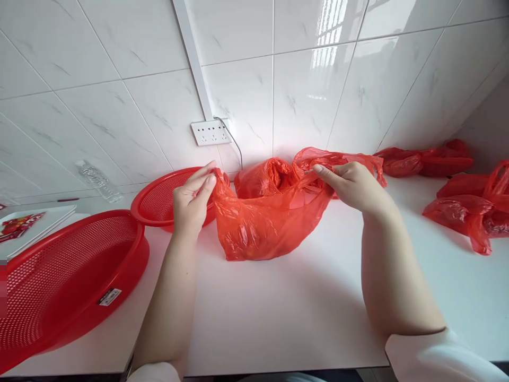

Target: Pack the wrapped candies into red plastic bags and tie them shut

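Between my two hands a red plastic bag [266,225] is stretched out over the white table. My left hand [193,199] pinches its left top corner between thumb and fingers. On the other side, my right hand [353,185] grips the bag's right top edge. The bag sags in the middle, with its lower edge at or just above the tabletop; what it holds, if anything, cannot be made out. Right behind it lie a bundled red plastic bag [262,179] and another loose red bag [338,158], partly hidden by the held one.
A large red plastic basket [135,265] stands at left, a smaller red basket [153,185] behind it. Further left are a clear plastic bottle [99,180] and a white tray [40,228]. Filled red bags [457,212] lie at right. A socket strip [210,132] is on the tiled wall.
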`<state>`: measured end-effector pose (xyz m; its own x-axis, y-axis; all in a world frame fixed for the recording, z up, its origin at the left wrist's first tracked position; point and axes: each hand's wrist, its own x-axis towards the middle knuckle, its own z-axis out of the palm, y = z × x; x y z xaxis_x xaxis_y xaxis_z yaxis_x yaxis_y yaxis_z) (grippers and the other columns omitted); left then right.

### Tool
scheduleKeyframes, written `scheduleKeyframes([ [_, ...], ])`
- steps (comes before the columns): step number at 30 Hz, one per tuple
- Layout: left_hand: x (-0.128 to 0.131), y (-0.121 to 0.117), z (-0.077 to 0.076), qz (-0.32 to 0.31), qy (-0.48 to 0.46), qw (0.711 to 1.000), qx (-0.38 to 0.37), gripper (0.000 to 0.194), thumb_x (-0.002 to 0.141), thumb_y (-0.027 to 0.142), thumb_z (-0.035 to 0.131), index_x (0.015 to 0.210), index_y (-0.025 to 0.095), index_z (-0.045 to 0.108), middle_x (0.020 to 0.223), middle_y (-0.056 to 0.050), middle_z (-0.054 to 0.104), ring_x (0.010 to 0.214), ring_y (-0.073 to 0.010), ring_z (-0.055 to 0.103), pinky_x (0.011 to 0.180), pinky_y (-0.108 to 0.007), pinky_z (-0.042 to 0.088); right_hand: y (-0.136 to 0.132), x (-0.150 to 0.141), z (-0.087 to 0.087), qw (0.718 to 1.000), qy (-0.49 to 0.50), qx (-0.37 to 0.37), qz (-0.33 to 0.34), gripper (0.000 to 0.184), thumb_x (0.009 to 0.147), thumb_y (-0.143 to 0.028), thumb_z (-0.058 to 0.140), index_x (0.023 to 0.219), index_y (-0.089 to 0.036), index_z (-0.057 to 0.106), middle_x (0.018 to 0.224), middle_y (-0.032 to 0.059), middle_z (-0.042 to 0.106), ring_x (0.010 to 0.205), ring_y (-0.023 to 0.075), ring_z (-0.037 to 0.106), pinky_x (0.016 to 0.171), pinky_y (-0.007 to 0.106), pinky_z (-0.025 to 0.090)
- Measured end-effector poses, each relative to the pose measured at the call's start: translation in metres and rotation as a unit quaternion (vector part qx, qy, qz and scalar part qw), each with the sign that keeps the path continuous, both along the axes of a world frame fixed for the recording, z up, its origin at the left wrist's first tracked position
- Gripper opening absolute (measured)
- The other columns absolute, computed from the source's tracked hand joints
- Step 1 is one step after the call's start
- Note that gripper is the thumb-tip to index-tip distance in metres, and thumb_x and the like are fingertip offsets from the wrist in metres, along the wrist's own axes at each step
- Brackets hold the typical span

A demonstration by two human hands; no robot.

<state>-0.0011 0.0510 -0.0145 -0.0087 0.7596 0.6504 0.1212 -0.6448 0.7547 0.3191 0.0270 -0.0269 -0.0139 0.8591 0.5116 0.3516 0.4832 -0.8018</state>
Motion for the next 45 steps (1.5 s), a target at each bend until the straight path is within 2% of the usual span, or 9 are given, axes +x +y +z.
scheduleKeyframes([
  [3,-0.007,-0.006,0.006,-0.076,0.046,0.995,-0.044,0.034,0.089,0.049,0.062,0.105,0.025,0.078,0.131,-0.006,0.067,0.133,-0.0296,0.052,0.117,-0.048,0.035,-0.008,0.003,0.006,0.999,-0.048,-0.002,-0.024,0.063,0.086,-0.053,0.066,0.039,-0.023,0.035,0.036,-0.0046,0.029,0.033,0.0065,0.022,0.030,0.026,0.019],
  [7,-0.008,-0.015,0.012,-0.087,0.184,0.976,-0.080,0.031,0.074,0.045,0.079,0.098,0.024,0.080,0.140,-0.005,0.060,0.138,-0.0329,0.046,0.117,-0.045,0.035,-0.011,-0.004,0.009,0.999,-0.022,-0.024,-0.006,0.058,0.085,-0.056,0.066,0.044,-0.022,0.044,0.042,-0.0020,0.043,0.040,0.0091,0.041,0.038,0.025,0.033],
  [11,-0.003,-0.011,0.009,-0.077,0.032,0.991,-0.108,0.024,0.084,0.043,0.069,0.090,0.022,0.079,0.105,-0.007,0.076,0.115,-0.0292,0.065,0.107,-0.047,0.046,0.002,-0.009,0.002,0.995,0.099,-0.019,0.025,0.052,0.088,-0.059,0.060,0.053,-0.022,0.055,0.057,0.0030,0.059,0.065,0.0183,0.064,0.063,0.033,0.053],
  [16,-0.003,-0.001,0.008,-0.151,-0.153,0.960,-0.181,0.019,0.089,0.044,0.063,0.093,0.027,0.072,0.085,0.002,0.072,0.096,-0.0189,0.070,0.099,-0.041,0.051,0.014,-0.014,-0.002,0.981,0.179,0.068,-0.005,0.035,0.092,-0.047,0.060,0.066,-0.023,0.061,0.093,0.0045,0.070,0.105,0.0236,0.066,0.088,0.037,0.055],
  [21,0.009,-0.008,0.006,-0.288,-0.120,0.910,-0.272,0.030,0.089,0.045,0.061,0.113,0.029,0.067,0.059,0.007,0.045,0.047,-0.0053,0.043,0.061,-0.021,0.049,-0.008,-0.044,0.009,0.971,0.223,0.048,0.078,0.023,0.091,-0.045,0.062,0.107,-0.029,0.067,0.127,0.0041,0.065,0.118,0.0257,0.063,0.096,0.043,0.055],
  [26,0.034,-0.040,0.000,-0.353,0.133,0.891,-0.253,0.029,0.073,0.027,0.080,0.099,0.022,0.067,0.065,0.005,0.046,0.056,-0.0069,0.042,0.054,-0.020,0.041,-0.042,-0.077,0.017,0.971,-0.003,0.091,0.220,0.017,0.095,-0.033,0.058,0.104,-0.025,0.071,0.130,0.0058,0.065,0.134,0.0290,0.051,0.111,0.053,0.041],
  [30,0.043,-0.053,-0.002,-0.333,0.167,0.903,-0.214,0.007,0.084,0.023,0.068,0.080,0.019,0.064,0.070,0.002,0.053,0.062,-0.0094,0.046,0.060,-0.024,0.044,-0.048,-0.085,0.016,0.935,-0.143,0.152,0.288,0.015,0.095,-0.024,0.057,0.102,-0.020,0.069,0.144,0.0089,0.055,0.138,0.0279,0.046,0.113,0.048,0.040],
  [36,0.040,-0.039,-0.008,-0.303,0.084,0.900,-0.301,0.041,0.099,0.049,0.043,0.079,0.019,0.064,0.049,0.006,0.027,0.044,-0.0079,0.026,0.046,-0.024,0.029,-0.025,-0.079,0.002,0.965,-0.019,0.074,0.250,0.034,0.093,-0.012,0.052,0.125,-0.022,0.059,0.127,0.0078,0.064,0.115,0.0203,0.064,0.096,0.036,0.055],
  [45,0.038,-0.026,-0.010,-0.256,0.028,0.904,-0.342,0.040,0.097,0.052,0.046,0.097,0.019,0.070,0.049,0.003,0.049,0.047,-0.0085,0.046,0.053,-0.022,0.039,-0.012,-0.083,-0.008,0.984,0.019,0.166,0.059,0.021,0.081,-0.006,0.058,0.097,-0.020,0.060,0.093,0.0021,0.066,0.087,0.0159,0.066,0.079,0.030,0.055],
])
